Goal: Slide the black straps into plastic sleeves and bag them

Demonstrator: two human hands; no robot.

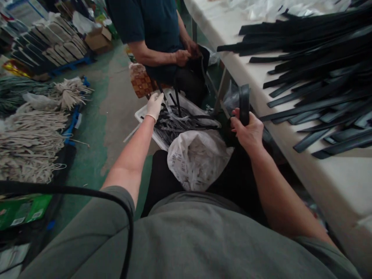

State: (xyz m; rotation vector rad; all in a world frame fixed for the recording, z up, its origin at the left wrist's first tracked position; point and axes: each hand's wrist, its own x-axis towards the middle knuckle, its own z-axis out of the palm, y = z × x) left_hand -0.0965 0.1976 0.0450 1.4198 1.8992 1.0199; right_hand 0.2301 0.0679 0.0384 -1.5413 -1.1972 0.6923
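Note:
My left hand [155, 105], in a pale thin glove, is stretched out over the far left side of a white bin [159, 140]. Its fingers are closed at a narrow black strip [161, 88]. A tangle of black strips [181, 123] and clear plastic scraps fills the bin. On the right, my right hand [250, 130] grips a black strip folded into a loop [244, 101], which stands up above the fingers. A thin, pointed thing [225, 110] juts out left of that hand; I cannot make out its kind. Between my knees sits a whitish plastic sack [200, 159], open at the top.
A table [343, 170] at the right bears many black strips [319, 73], their ends over its near side. A co-worker [158, 35] sits ahead, hands on dark material. Bundles of pale cords [31, 143] lie at left. A black cable [87, 190] crosses my left sleeve.

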